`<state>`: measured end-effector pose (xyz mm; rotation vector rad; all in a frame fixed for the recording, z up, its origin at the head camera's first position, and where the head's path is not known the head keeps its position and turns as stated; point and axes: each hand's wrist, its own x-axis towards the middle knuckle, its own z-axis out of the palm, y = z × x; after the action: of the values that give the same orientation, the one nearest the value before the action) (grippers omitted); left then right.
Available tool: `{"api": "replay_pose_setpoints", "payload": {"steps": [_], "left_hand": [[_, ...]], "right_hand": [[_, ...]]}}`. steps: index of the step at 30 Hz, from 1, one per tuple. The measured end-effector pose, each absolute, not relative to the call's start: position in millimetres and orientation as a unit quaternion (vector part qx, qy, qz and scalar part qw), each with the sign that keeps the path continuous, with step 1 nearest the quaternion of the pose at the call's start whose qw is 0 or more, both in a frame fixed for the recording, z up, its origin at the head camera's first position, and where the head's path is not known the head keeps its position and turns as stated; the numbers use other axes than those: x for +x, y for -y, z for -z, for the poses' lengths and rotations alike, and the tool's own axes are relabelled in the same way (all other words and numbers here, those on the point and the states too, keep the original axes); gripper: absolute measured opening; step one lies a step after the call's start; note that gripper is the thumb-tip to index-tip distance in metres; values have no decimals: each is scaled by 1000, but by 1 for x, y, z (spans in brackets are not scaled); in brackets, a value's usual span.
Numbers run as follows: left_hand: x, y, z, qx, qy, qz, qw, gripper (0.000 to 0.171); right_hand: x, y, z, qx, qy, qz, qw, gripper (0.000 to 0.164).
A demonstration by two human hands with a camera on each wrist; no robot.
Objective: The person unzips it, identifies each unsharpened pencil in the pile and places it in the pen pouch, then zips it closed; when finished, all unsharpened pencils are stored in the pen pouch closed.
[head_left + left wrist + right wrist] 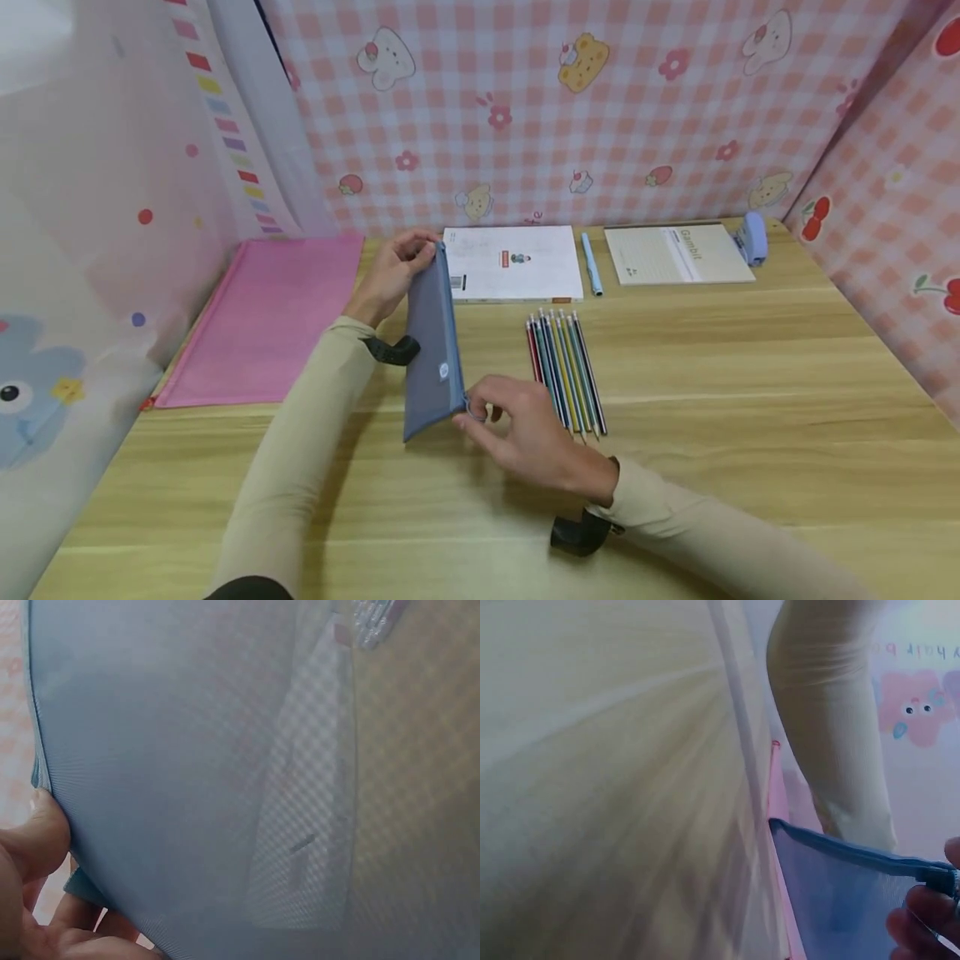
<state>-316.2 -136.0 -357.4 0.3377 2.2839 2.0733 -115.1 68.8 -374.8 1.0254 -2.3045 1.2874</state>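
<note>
A blue mesh zip pouch (429,342) stands tilted above the middle of the table, its zipped edge up. At its far top corner, my left hand (392,275) pinches it between thumb and fingers. My right hand (528,429) pinches the zipper's pull ring (474,410) at the near corner. In the left wrist view the sheer mesh (150,750) fills most of the picture, and the left thumb (45,832) presses its edge. The right fingers (922,922) show only partly at the right wrist view's edge. Several pencils (566,367) lie bundled side by side right of the pouch.
A pink zip pouch (270,325) lies flat at the left. Along the back are a white book (487,262), a light blue pen (592,265), a notebook (660,254) and a small lavender stapler-like object (753,239). Patterned cloth walls (525,150) enclose the table.
</note>
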Motion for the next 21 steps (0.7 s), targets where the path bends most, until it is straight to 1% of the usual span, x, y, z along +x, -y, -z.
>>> {"api": "replay_pose_setpoints", "payload": {"steps": [2,4,9,12,14,16,19,21], "left_hand": [[-316,135,358,105,-741,-662,22,12],[-315,134,358,105,-748,-654,40,14],[-305,130,356,136,-805,-566,113,43],[-296,126,352,156,-837,-507,134,56],[-289,124,348,166,-850,-481,134,64],[-279,124,343,183,-864,-454,123,68],[-259,124,336,214,-889,-397,82,72],[-244,125,332,227,-902,-363,58,70]], "right_hand": [[-118,-69,375,352,800,-451,180,32],[-122,-70,375,352,797,-450,197,34],[-126,-73,375,374,798,-428,198,30],[-127,-74,376,379,803,-416,197,29],[-127,-74,377,378,804,-412,201,29],[-127,-74,378,377,805,-409,207,31],[-127,-75,380,371,805,-409,214,32],[-127,-75,381,366,806,-410,218,33]]}}
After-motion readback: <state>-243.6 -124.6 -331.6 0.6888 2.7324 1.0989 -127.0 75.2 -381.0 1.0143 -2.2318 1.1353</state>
